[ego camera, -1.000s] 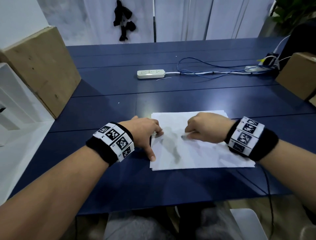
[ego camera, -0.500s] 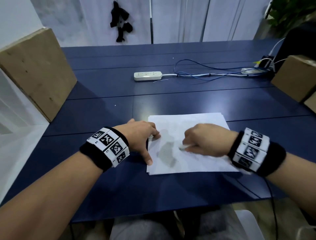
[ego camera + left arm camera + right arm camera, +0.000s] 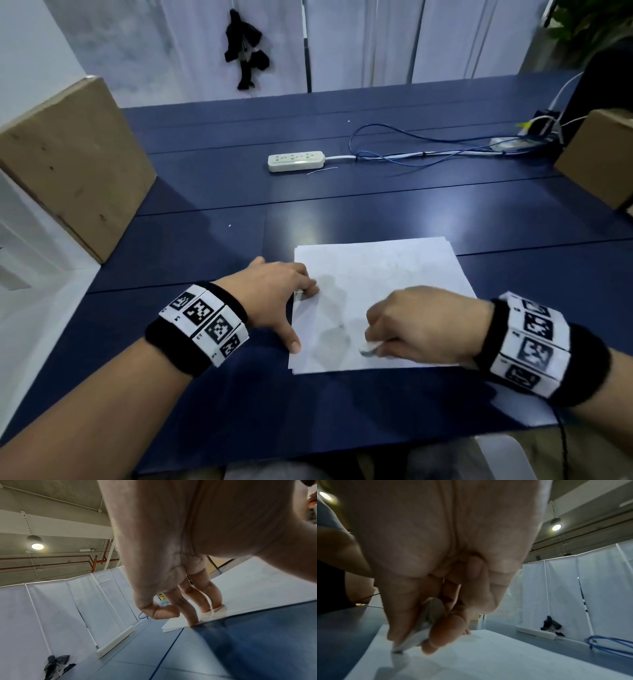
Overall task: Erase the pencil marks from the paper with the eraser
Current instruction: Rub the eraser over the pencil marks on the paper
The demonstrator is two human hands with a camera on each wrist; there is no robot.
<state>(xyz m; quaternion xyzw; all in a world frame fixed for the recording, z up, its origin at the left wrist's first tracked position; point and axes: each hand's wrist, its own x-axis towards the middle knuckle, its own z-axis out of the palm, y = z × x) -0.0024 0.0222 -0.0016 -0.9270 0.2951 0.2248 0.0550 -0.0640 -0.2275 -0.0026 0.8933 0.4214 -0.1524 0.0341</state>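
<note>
Both hands work on the sheet of paper (image 3: 383, 274). Left hand (image 3: 274, 294) lies spread at the sheet's left edge, fingers (image 3: 205, 599) straight with their tips pressing the paper down, thumb stretched along the edge toward the near corner; it grasps nothing. Right hand (image 3: 421, 325) is curled near the sheet's near edge, thumb and forefinger pinching the eraser (image 3: 419, 632), a small pale block with a greyed tip; that tip touches the paper at a slant. In the head view the eraser shows only as a small blurred end poking from the fist.

After the hands, from largest down: the dark blue table (image 3: 342, 198) carries everything. A big cardboard box (image 3: 75, 164) stands at its left side, and another box (image 3: 596, 154) at the far right. The paper lies flat near the front edge, between the two wrists, with faint grey smudges just left of the eraser. A white power strip (image 3: 296, 161) rests well beyond it, its lead running right among loose blue cables (image 3: 411, 154).
</note>
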